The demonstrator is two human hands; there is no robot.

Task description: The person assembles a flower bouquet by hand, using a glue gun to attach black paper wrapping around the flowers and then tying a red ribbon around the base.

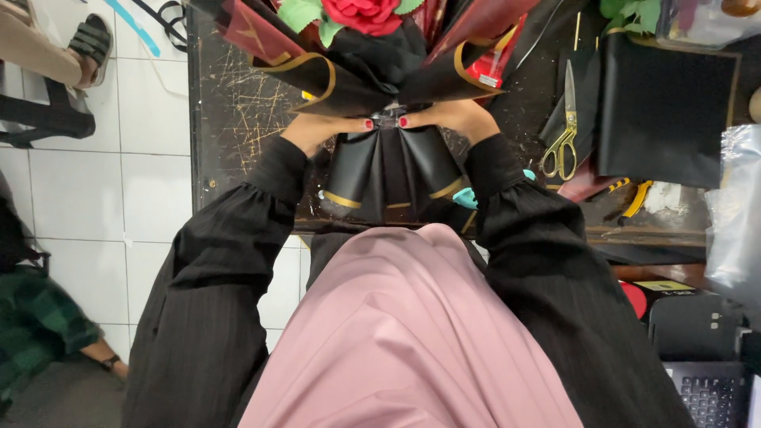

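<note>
one head-worn view, looking steeply down from close above; near edge takes in the wearer's lap, far edge the scratched dark table [238, 103], tiled floor [143, 182] left.

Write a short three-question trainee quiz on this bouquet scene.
1. True or false: both hands grip the bouquet at its gathered neck.
2. Which tool lies on the table to the person's right? A) scissors B) hammer C) stapler
3. What colour is the flower at the top?

Key:
1. True: left hand and right hand pinch the neck.
2. A, the scissors.
3. Red, a rose.
</note>
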